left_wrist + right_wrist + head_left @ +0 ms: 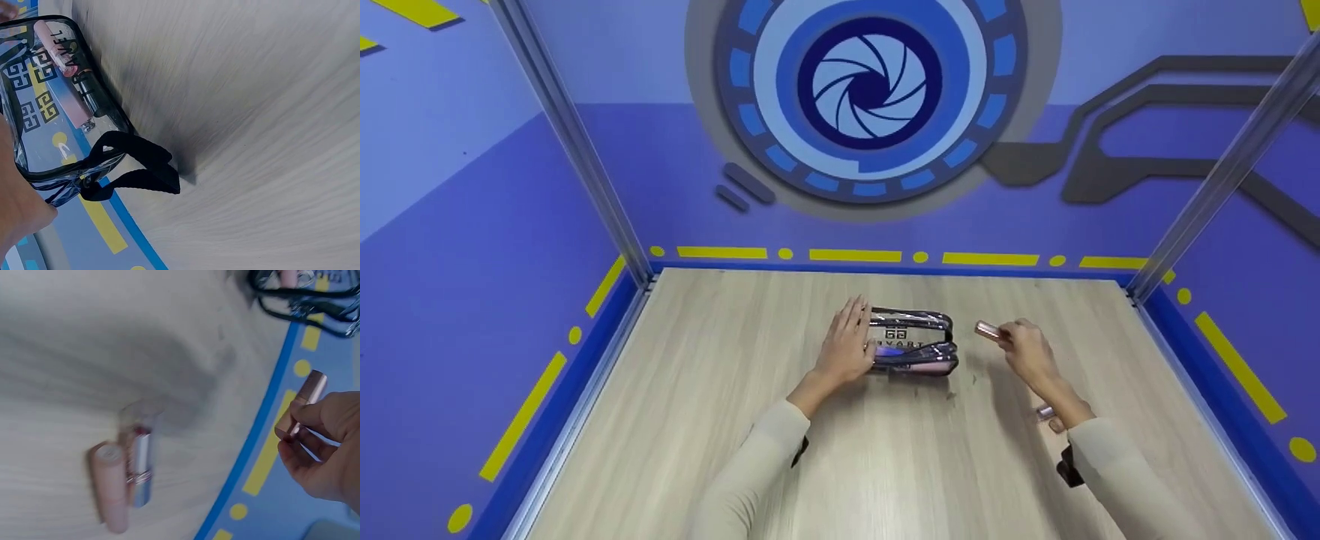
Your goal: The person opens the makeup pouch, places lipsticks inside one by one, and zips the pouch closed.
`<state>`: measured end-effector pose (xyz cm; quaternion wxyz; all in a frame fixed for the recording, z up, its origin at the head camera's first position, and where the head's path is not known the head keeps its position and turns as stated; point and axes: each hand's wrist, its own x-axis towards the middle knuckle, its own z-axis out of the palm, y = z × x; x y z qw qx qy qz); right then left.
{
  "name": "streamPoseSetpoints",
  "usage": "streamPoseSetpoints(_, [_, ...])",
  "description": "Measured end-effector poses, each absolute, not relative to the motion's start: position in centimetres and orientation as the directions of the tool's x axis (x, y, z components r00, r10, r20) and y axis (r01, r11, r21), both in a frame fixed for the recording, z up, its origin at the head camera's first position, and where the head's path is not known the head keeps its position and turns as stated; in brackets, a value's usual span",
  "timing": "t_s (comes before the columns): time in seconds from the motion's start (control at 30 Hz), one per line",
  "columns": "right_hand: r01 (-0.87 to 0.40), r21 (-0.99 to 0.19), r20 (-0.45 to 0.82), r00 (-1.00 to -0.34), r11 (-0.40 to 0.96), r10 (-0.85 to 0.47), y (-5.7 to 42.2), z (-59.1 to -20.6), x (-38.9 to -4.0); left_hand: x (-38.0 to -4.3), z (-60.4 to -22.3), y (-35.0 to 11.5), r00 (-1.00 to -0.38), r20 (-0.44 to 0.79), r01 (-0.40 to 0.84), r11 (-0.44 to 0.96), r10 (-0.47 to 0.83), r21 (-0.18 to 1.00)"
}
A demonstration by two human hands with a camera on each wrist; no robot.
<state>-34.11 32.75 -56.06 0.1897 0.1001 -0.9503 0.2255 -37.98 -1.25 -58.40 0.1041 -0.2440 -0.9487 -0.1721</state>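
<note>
Head view: L hand (846, 343) is resting on the L end of a clear pouch (912, 334), just below ctr frame. Its fingers are lying approx. straight against the pouch, thumb toward the near side. The pouch, black-trimmed w/ dark lettering, is sitting on the wood-grain bench (660, 420). R of it, a bit apart, R hand (1029, 352) is pinching a rose-gold tube (988, 330) btwn thumb & fingers, one end pointing at the pouch. R forearm is covering most of the stuff beneath, so only shiny bits are peeking out, lwr R of ctr. A small black item (1069, 468) is sitting by the R cuff.

R wrist view is filling that gap: lwr L of frame, a pale pink tube (111, 486) is lying on the bench just beside a silver-blue tube (139, 464); blur, so can't tell if they're touching. R hand & its tube are showing at R edge, w/ the narrow grip plain. Part of the pouch is poking in, upr R corner.

L wrist view is giving the pouch contents, upr L: a pink-capped tube (52, 44), a dark tube (94, 93) & a mauve tube (68, 100) are showing thru the plastic. A black strap (138, 151) is looping out toward ctr. L hand is filling the L edge there, fingers cropped, so can't tell their pose from this one.
</note>
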Motion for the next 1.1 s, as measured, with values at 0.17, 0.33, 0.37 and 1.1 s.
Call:
streamPoseSetpoints(0.17, [-0.361,-0.403,0.517,-0.848,0.841,-0.116,29.2,-54.5,-34.6,-38.0,-58.5,-1.4,-0.86,0.278,0.498,0.821,0.427,0.278])
streamPoseSetpoints(0.33, [-0.439,-0.432,0.521,-0.834,0.788,-0.18,26.2,-53.2,-34.3,-38.1,-58.7,-1.4,-0.858,0.279,0.5,0.826,0.431,0.26])
streamPoseSetpoints(0.37, [-0.451,-0.436,0.515,-0.835,0.779,-0.195,25.6,-53.0,-34.2,-38.1,-58.8,-1.4,-0.858,0.279,0.5,0.826,0.432,0.258])
streamPoseSetpoints(1.1, [-0.594,-0.35,0.404,-0.794,0.725,-0.455,20.5,-54.1,-34.7,-37.9,-58.4,-1.5,-0.853,0.287,0.506,0.825,0.436,0.252])
